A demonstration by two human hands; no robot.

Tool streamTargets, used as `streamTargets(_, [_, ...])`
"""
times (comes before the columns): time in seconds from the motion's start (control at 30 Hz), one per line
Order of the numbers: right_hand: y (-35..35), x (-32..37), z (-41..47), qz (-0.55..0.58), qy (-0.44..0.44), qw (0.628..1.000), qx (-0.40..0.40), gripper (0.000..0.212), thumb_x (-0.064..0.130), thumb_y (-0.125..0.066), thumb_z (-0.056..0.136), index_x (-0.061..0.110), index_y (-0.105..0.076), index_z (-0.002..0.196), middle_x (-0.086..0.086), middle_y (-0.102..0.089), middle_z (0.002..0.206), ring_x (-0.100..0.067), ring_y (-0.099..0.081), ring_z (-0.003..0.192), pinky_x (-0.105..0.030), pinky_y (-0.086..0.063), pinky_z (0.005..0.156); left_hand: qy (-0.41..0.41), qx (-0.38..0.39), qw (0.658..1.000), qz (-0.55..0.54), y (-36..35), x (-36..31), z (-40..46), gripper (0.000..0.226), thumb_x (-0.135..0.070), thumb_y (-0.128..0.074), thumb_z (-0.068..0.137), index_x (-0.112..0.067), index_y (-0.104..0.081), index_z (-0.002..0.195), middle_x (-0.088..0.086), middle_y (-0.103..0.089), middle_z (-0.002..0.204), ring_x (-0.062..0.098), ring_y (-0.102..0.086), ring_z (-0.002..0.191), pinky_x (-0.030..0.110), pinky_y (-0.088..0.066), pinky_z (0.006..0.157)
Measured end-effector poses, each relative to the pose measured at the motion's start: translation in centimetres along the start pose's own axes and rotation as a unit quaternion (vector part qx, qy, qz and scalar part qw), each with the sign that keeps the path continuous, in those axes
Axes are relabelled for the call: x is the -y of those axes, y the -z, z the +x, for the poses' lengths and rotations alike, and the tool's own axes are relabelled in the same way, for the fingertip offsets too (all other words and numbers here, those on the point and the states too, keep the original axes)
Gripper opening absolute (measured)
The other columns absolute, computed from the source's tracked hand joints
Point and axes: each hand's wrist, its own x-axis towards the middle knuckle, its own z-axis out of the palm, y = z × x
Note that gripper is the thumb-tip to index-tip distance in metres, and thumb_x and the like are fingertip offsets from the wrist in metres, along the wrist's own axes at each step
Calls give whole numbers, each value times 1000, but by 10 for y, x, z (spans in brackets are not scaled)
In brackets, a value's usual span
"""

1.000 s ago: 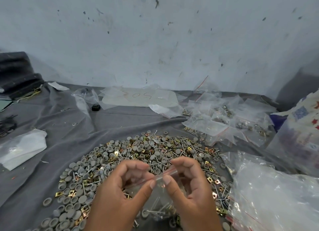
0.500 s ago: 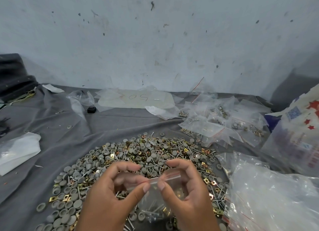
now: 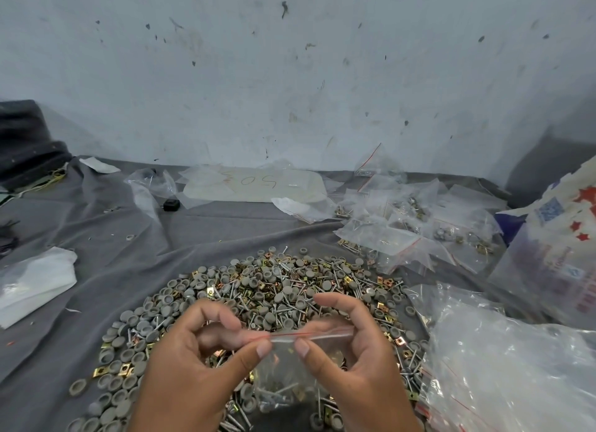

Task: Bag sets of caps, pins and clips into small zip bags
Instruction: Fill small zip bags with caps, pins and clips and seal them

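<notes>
A small clear zip bag (image 3: 287, 367) with a red strip along its top hangs between both hands, with pins, caps and clips inside it. My left hand (image 3: 200, 364) pinches the bag's zip strip between thumb and fingers at its left part. My right hand (image 3: 351, 357) pinches the same strip just to the right. Under the hands spreads a big pile of grey caps, metal pins and brass clips (image 3: 267, 289) on a grey cloth (image 3: 106, 270).
Filled small zip bags (image 3: 409, 234) lie heaped at the right rear. A stack of empty bags (image 3: 509, 373) sits at the right front, a large printed bag (image 3: 554, 247) behind it. A flat plastic sheet marked "50" (image 3: 254, 186) and white plastic (image 3: 32, 283) lie at the left.
Both hands have slid slightly along the zip strip, thumbs staying close together at its middle. The camera view tilted a little; the pile has not moved.
</notes>
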Motion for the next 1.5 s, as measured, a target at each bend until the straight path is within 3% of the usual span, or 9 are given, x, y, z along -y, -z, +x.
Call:
streamTargets(0.23, [0, 3, -3, 14, -9, 1000, 1, 42, 9, -81, 78, 20, -60, 113, -5, -76, 95, -19, -75, 81, -24, -59, 70, 6, 56, 998, 8, -2, 0, 0, 59, -24, -84, 52, -10, -58, 103, 8, -78, 87, 21, -75, 83, 40, -52, 80])
streamTargets(0.33, [-2, 3, -2, 12, -2, 1000, 13, 40, 17, -87, 75, 31, -65, 106, -4, -76, 96, -19, -75, 84, -24, -59, 73, -18, 72, 997, 29, -3, 1, -2, 55, -27, -84, 57, -13, -59, 104, 7, -78, 87, 21, -75, 86, 38, -51, 83])
streamTargets(0.47, [2, 1, 0, -4, -3, 1000, -8, 37, 45, -84, 69, 46, -65, 101, 0, -75, 101, -19, -73, 88, -32, -61, 71, -25, 60, 998, 6, -1, 3, 1, 50, -30, -85, 54, -20, -64, 98, 11, -76, 84, 22, -75, 79, 28, -58, 65])
streamTargets(0.63, [7, -1, -1, -2, -3, 1000, -20, 36, 46, -83, 72, 46, -64, 104, 0, -75, 96, -14, -73, 81, -28, -60, 63, -34, 56, 998, 16, 0, 5, 0, 36, -34, -84, 55, -41, -66, 86, 7, -77, 87, 20, -75, 83, 28, -59, 67])
streamTargets(0.73, [6, -3, -2, 4, -4, 1000, -13, 32, 36, -82, 79, 45, -63, 104, -3, -75, 98, -16, -73, 84, -29, -61, 66, -37, 48, 998, 30, -1, 4, -2, 46, -39, -81, 56, -28, -64, 97, 3, -77, 88, 16, -75, 85, 34, -56, 78])
streamTargets(0.83, [4, -4, -2, 5, 5, 1000, -11, 28, 32, -78, 81, 42, -63, 101, -4, -73, 98, -17, -70, 85, -31, -61, 70, -38, 50, 997, 46, -2, 6, -3, 48, -35, -80, 58, -19, -61, 99, 3, -77, 86, 15, -74, 82, 28, -59, 66])
streamTargets(1.03, [-2, -2, -2, -30, 21, 999, 18, 28, 49, -70, 76, 51, -59, 102, 8, -72, 97, -11, -70, 84, -28, -59, 71, -40, 63, 996, 56, -3, 7, -2, 44, -28, -78, 61, -6, -53, 91, 9, -75, 85, 19, -72, 77, 24, -58, 73])
streamTargets(1.33, [-1, -6, -3, -20, 34, 999, -31, 23, 38, -74, 79, 44, -60, 95, -2, -72, 96, -17, -69, 81, -34, -59, 71, -14, 54, 998, 21, -3, 7, -1, 57, -34, -81, 55, -11, -55, 100, 6, -77, 87, 18, -74, 85, 41, -52, 85])
streamTargets(1.5, [4, -7, -3, -2, 16, 1000, -24, 28, 43, -75, 78, 46, -62, 102, 1, -73, 99, -15, -70, 86, -31, -60, 73, -21, 27, 999, 12, -2, 4, -2, 58, -37, -81, 55, -8, -46, 90, 9, -77, 82, 23, -73, 78, 39, -54, 71])
